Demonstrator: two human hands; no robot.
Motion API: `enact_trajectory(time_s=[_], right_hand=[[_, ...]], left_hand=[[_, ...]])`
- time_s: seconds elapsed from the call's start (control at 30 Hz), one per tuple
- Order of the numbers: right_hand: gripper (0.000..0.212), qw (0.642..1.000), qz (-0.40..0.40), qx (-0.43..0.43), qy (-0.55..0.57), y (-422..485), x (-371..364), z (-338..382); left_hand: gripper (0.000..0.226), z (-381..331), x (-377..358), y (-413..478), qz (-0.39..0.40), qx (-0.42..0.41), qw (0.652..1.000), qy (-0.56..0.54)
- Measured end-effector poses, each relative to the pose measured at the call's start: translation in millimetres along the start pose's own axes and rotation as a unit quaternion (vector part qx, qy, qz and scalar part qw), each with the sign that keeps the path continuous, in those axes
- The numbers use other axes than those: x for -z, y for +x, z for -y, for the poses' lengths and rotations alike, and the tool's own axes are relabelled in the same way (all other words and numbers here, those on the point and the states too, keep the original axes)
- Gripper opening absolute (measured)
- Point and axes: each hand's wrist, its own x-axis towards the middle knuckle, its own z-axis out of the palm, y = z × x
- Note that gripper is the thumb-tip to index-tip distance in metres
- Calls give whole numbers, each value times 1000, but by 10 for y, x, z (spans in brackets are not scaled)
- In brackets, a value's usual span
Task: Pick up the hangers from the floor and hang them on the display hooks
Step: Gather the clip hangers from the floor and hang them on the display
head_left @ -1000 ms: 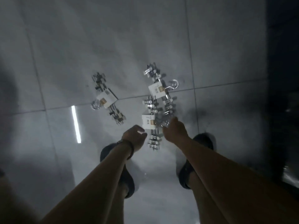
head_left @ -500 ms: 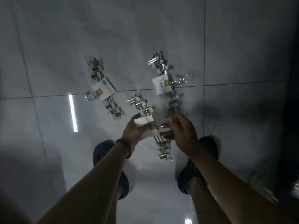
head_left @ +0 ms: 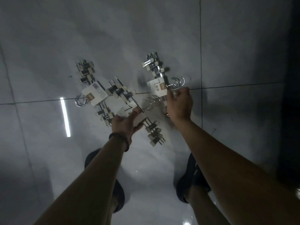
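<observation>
Three bundles of metal clip hangers with white card labels are in view. My left hand (head_left: pixel 125 123) grips the middle hanger bundle (head_left: pixel 151 131) by its card and holds it tilted above the floor, its hooks pointing right. The right hanger bundle (head_left: pixel 156 86) lies on the tiles. My right hand (head_left: pixel 179 103) is on it, with its fingers curled at the neck of its hooks (head_left: pixel 178 81). The left hanger bundle (head_left: pixel 90 93) lies untouched on the floor, partly behind the lifted one.
The floor is glossy grey tile (head_left: pixel 227 46) with dark grout lines and a bright strip of reflected light (head_left: pixel 65 116). My two dark shoes (head_left: pixel 191 181) stand below the hangers. A dark edge (head_left: pixel 292 95) runs along the right side.
The middle bundle has passed fully into my left hand and risen off the floor. My right hand has let go of it and moved up right onto the right bundle's hooks.
</observation>
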Motion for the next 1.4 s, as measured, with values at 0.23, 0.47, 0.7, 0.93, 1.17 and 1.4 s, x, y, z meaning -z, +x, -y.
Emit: enact_trajectory(time_s=[0.23,0.47,0.7,0.93,1.17,1.4], right_hand=[[44,989,74,-30,-127,172,-155,-302],[20,989,133,-69,8,-124,386,-81],[30,982,137,-49,120,-1104,2122,536],[33,986,73,74,128,-2389,4432,1816],[34,973,-13,143,181,-3602,6161,2939],[21,923,-184,161,297,-4768,6937,3068]], left_hand=[[40,237,395,37,18,48,999,-2],[48,204,484,-459,98,74,984,-129],[49,-373,120,-2237,151,114,974,-122],[49,-1478,-457,-4535,259,27,958,-122],[70,-2522,-785,-6561,356,-106,928,-21],[96,-2607,-777,-7727,527,3,844,100]])
